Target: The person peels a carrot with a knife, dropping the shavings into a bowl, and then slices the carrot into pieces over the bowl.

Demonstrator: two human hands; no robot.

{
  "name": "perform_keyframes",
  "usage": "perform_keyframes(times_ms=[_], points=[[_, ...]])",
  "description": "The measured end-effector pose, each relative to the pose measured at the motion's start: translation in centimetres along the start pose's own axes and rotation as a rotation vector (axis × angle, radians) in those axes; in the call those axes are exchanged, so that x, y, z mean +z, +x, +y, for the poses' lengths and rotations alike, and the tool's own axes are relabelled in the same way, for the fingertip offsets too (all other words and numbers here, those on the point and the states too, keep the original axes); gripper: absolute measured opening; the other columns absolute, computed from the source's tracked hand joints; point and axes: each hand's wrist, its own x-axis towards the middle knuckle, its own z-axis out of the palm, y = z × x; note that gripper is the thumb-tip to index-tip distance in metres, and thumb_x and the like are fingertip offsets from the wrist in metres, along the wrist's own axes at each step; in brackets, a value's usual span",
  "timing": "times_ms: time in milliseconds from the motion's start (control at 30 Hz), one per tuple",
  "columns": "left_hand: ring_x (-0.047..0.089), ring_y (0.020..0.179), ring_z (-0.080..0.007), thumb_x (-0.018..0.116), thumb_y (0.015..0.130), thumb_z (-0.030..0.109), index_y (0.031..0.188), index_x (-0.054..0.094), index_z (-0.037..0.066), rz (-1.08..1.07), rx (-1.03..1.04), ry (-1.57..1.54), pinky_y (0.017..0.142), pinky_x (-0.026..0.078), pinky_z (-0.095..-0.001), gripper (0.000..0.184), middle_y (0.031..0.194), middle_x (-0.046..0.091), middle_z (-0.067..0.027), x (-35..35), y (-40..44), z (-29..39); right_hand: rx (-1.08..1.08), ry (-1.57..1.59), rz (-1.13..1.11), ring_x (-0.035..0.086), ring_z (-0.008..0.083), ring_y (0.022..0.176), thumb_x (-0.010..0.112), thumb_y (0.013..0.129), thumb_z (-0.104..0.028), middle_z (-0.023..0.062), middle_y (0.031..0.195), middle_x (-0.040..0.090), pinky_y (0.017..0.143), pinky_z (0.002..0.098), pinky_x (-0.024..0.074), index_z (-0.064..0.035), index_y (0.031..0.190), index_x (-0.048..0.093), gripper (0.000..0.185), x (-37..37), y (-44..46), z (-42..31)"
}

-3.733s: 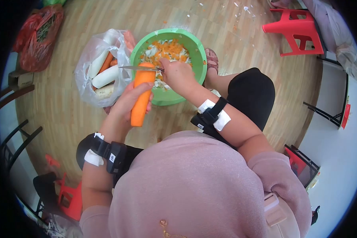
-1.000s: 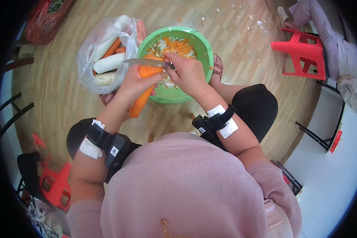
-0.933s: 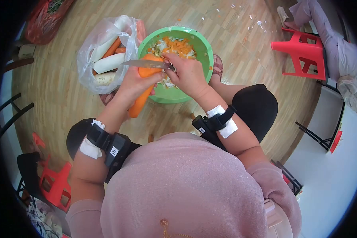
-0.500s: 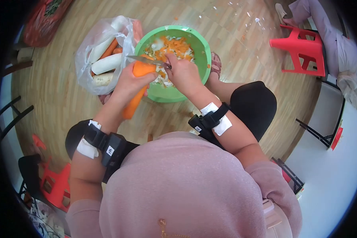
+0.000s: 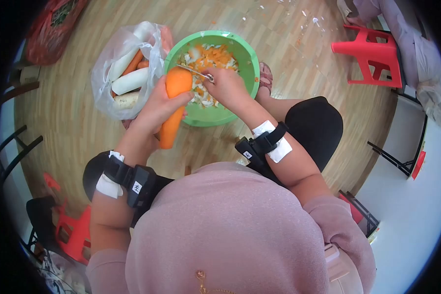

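Left hand: the left hand (image 5: pixel 154 105) grips the carrot around its middle; fingers closed on it, thumb across the upper face.
Right hand: the right hand (image 5: pixel 226 87) grips the knife by the handle; fingers closed, largely hiding the handle.
Carrot: the carrot (image 5: pixel 178 84) is tilted in the left fingers – thick end beyond them at the basin's near left side, narrow end below them, toward the body.
Knife: the knife (image 5: pixel 193 72) has its blade extending leftward from the right fingers, narrow side in view, tip near the carrot's thick end; contact cannot be confirmed.
Basin: the green basin (image 5: pixel 208 117) stands on the floor, beneath and beyond the right fingers.
Basin contents: orange and white pieces (image 5: pixel 218 58) lie inside, beyond and beneath the right fingers.
Clear bag: the clear plastic bag (image 5: pixel 102 83), open, is left of the left fingers, just beside the basin; it holds white radishes (image 5: pixel 130 81) and whole carrots (image 5: pixel 133 62).
Floor: the wood-pattern floor (image 5: pixel 299 93) carries white scraps (image 5: pixel 315 20), well apart from the right fingers, beyond and to the right.
Surroundings: a red bag (image 5: pixel 49 41) is far left of the left fingers; a red stool (image 5: pixel 360 47) and another person's leg (image 5: pixel 402 34) are far right of the right fingers.
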Motion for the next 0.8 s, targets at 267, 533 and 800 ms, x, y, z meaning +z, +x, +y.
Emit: perform_keyframes(times_ms=[267, 533, 800], points=[[0.054, 0.049, -0.0138, 0.067, 0.080, 0.024, 0.123, 0.036, 0.008, -0.071, -0.181, -0.026, 0.041, 0.049, -0.0272, 0.056, 0.080, 0.050, -0.0060, 0.1, -0.4, 1.5, -0.168, -0.355, 0.125, 0.064, 0.0268, 0.060, 0.065, 0.073, -0.015, 0.0091, 0.067, 0.064, 0.051, 0.0382, 0.0493, -0.0109, 0.108, 0.057, 0.036, 0.3, -1.2, -1.7], [0.053, 0.046, -0.0135, 0.067, 0.079, 0.024, 0.121, 0.038, 0.007, -0.134, -0.195, 0.015, 0.038, 0.045, -0.0258, 0.054, 0.079, 0.051, -0.0061, 0.8, -1.4, 1.6, -0.088, -0.461, 0.165, 0.063, 0.0266, 0.057, 0.065, 0.072, -0.013, 0.0092, 0.065, 0.063, 0.049, 0.0385, 0.0487, -0.0084, 0.109, 0.056, 0.038, 0.6, -0.2, 0.1], [0.053, 0.045, -0.0132, 0.065, 0.080, 0.025, 0.117, 0.042, 0.006, -0.051, -0.171, -0.009, 0.037, 0.045, -0.0256, 0.048, 0.078, 0.052, -0.0063, 0.3, -1.0, 2.0, -0.195, -0.376, 0.136, 0.063, 0.0279, 0.058, 0.066, 0.071, -0.012, 0.0103, 0.065, 0.063, 0.051, 0.0390, 0.0491, -0.0097, 0.109, 0.056, 0.040, 0.3, -1.0, -1.5]])
